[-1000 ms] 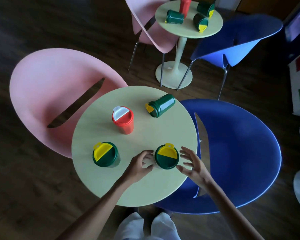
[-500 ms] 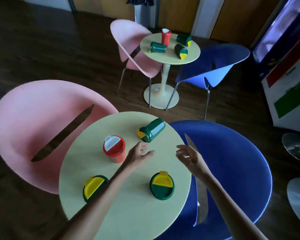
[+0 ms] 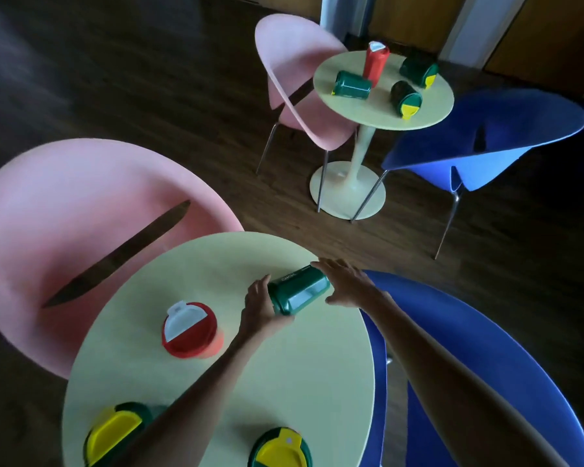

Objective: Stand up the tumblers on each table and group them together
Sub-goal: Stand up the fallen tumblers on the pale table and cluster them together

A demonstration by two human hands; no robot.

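On the near round table (image 3: 216,264) a green tumbler (image 3: 299,291) lies on its side near the far right edge. My left hand (image 3: 255,308) wraps its lid end and my right hand (image 3: 348,284) presses against its base end. A red tumbler (image 3: 189,330) with a white lid stands upright to the left. Two green tumblers with yellow lids stand at the near edge, one at the left (image 3: 113,433) and one in the middle (image 3: 280,448). The far table (image 3: 378,112) holds an upright red tumbler (image 3: 375,64) and three green ones lying down (image 3: 351,85), (image 3: 406,97), (image 3: 418,69).
A pink chair (image 3: 64,230) sits at the near table's left and a blue chair (image 3: 486,365) at its right. The far table has a pink chair (image 3: 294,79) and a blue chair (image 3: 486,136) beside it. Dark wood floor lies between the tables.
Both hands have left the near green tumbler, reached forward and closed on the lying green tumbler. The view has tilted up and moved forward.
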